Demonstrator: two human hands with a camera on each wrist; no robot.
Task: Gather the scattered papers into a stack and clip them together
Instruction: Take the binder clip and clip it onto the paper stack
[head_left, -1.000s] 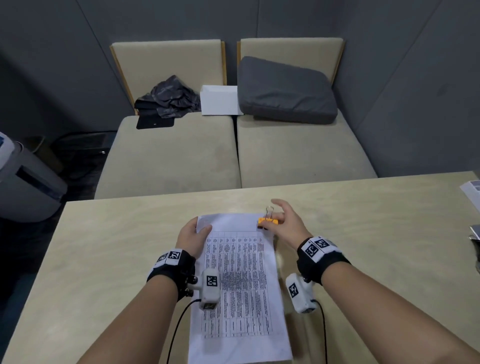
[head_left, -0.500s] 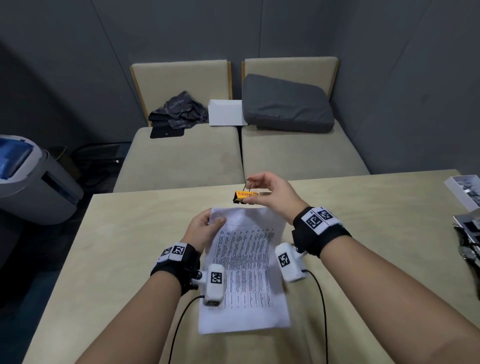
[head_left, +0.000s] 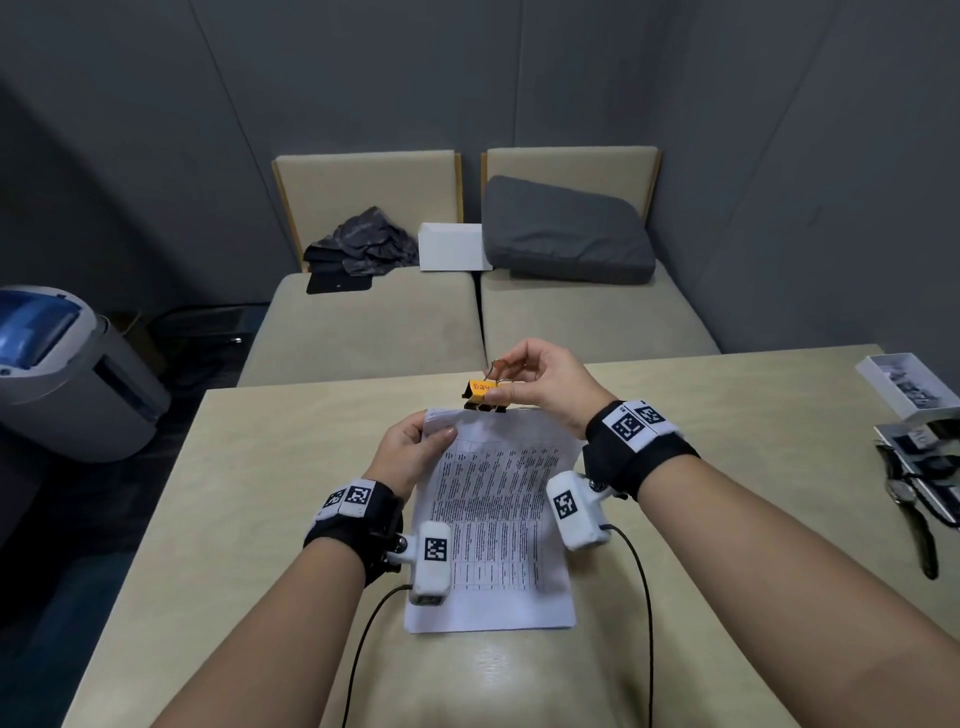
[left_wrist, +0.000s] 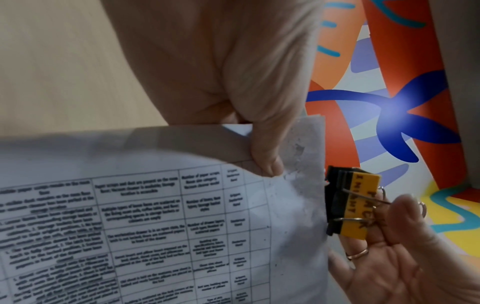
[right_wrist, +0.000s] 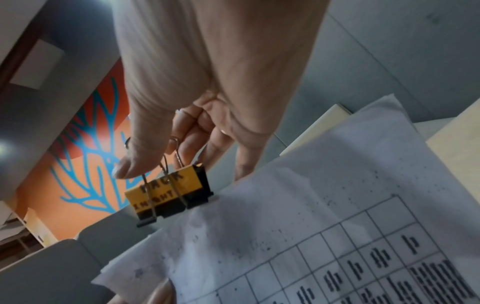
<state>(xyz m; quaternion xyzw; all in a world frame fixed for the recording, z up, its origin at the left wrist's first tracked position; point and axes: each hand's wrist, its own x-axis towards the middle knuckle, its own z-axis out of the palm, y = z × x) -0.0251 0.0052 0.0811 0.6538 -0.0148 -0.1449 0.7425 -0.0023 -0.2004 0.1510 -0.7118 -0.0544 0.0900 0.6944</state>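
A stack of printed papers (head_left: 493, 514) lies lengthwise on the wooden table (head_left: 260, 467), its far end lifted. My left hand (head_left: 410, 452) pinches the stack's far left corner, thumb on top (left_wrist: 265, 152). My right hand (head_left: 540, 382) pinches the wire handles of a black binder clip with a yellow label (head_left: 485, 396), holding it at the middle of the stack's far edge. In the wrist views the binder clip (left_wrist: 348, 205) (right_wrist: 171, 193) has its mouth at the paper's edge (right_wrist: 259, 216); whether it grips the sheets I cannot tell.
A white box of small items (head_left: 906, 382) and a wristwatch (head_left: 904, 499) lie at the table's right edge. Beyond the table is a beige sofa (head_left: 467, 322) with a grey cushion (head_left: 563, 234), a white box (head_left: 452, 247) and dark clothes (head_left: 363, 247). A grey machine (head_left: 62, 364) stands left.
My right hand lifted the clip off the table, then brought it down to the stack's far edge. My left hand raised the far end of the papers.
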